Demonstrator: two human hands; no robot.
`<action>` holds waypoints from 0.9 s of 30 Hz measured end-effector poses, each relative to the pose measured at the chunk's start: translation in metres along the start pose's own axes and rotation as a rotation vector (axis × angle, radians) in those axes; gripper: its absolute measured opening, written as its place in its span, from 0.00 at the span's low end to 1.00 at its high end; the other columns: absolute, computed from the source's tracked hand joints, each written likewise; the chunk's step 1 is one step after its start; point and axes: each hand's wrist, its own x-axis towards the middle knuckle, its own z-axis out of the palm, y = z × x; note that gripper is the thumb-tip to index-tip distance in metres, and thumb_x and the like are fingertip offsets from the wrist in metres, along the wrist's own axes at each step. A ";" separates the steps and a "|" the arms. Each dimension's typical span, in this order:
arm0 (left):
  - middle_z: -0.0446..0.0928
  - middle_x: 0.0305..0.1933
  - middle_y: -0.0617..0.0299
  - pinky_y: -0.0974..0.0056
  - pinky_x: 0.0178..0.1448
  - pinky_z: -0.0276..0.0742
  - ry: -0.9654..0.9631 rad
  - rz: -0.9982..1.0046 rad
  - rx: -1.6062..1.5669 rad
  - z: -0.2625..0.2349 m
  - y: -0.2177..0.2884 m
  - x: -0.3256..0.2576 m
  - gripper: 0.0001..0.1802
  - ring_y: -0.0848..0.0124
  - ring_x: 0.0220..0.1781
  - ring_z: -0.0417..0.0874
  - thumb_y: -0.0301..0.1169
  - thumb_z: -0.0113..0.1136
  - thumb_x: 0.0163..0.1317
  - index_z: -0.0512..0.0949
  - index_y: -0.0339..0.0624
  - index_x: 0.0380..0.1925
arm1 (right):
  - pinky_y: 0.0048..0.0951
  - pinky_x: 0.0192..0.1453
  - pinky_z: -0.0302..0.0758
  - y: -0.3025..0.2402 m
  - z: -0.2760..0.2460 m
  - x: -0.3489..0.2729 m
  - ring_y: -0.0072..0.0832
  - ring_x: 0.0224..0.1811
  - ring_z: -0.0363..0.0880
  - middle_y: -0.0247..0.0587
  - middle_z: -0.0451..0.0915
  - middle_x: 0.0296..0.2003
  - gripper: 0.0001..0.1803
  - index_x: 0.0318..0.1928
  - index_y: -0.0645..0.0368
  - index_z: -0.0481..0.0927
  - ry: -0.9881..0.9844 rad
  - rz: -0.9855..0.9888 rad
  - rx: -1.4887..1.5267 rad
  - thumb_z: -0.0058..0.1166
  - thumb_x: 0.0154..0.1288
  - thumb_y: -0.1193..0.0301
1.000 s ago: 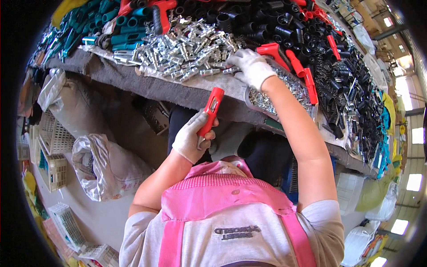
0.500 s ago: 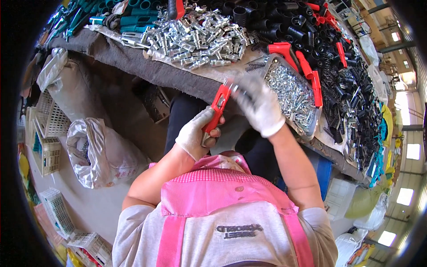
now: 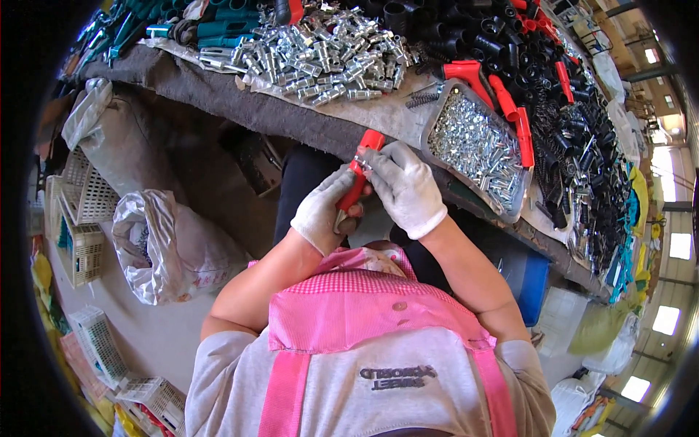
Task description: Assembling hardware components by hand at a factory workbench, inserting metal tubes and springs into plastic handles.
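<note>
My left hand (image 3: pixel 325 211), in a white knit glove, is clenched around the lower part of a slim red plastic handle (image 3: pixel 358 178), which slants up toward the near edge of the bench (image 3: pixel 240 102). My right hand (image 3: pixel 405 186), gloved the same way, pinches the upper end of that handle between fingertips and thumb (whatever small part sits under them is hidden). Both hands hang in the air just off the bench's near edge, above my lap and the pink checked apron (image 3: pixel 364 306). The bench top is covered in a coarse dark felt-like cloth. Just beyond my right hand, at that edge, sits a shallow clear tray (image 3: pixel 437 120) heaped with small shiny metal pieces. Farther in lies a loose pile of silvery metal fittings (image 3: pixel 320 54), and toward the right end a spread of black tube-like parts (image 3: pixel 582 138) with more red handles (image 3: pixel 502 95) lying beside the tray. Teal-handled tools (image 3: pixel 218 29) lie at the far left corner. Below the bench on my left, a crinkled grey plastic sack (image 3: pixel 175 247) and white lattice crates (image 3: pixel 80 218) stand on the concrete floor.
</note>
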 end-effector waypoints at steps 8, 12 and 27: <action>0.71 0.34 0.66 0.79 0.16 0.54 0.013 0.000 0.042 0.004 0.000 -0.002 0.14 0.80 0.21 0.67 0.37 0.46 0.66 0.67 0.50 0.51 | 0.34 0.30 0.73 0.010 0.007 -0.002 0.38 0.28 0.75 0.43 0.72 0.30 0.18 0.47 0.57 0.77 0.001 0.021 -0.058 0.55 0.53 0.79; 0.72 0.33 0.67 0.78 0.17 0.54 0.011 0.008 0.057 0.003 -0.001 -0.003 0.14 0.80 0.21 0.67 0.36 0.46 0.66 0.68 0.50 0.50 | 0.36 0.30 0.74 -0.016 -0.011 0.002 0.38 0.28 0.75 0.44 0.72 0.29 0.15 0.47 0.55 0.77 0.243 -0.031 0.053 0.51 0.57 0.73; 0.71 0.36 0.67 0.79 0.16 0.55 0.006 0.051 0.090 0.004 -0.002 0.001 0.13 0.79 0.23 0.67 0.39 0.47 0.65 0.68 0.51 0.48 | 0.31 0.32 0.73 0.000 0.006 -0.008 0.36 0.27 0.74 0.44 0.72 0.32 0.20 0.51 0.58 0.75 -0.010 0.117 -0.015 0.54 0.54 0.80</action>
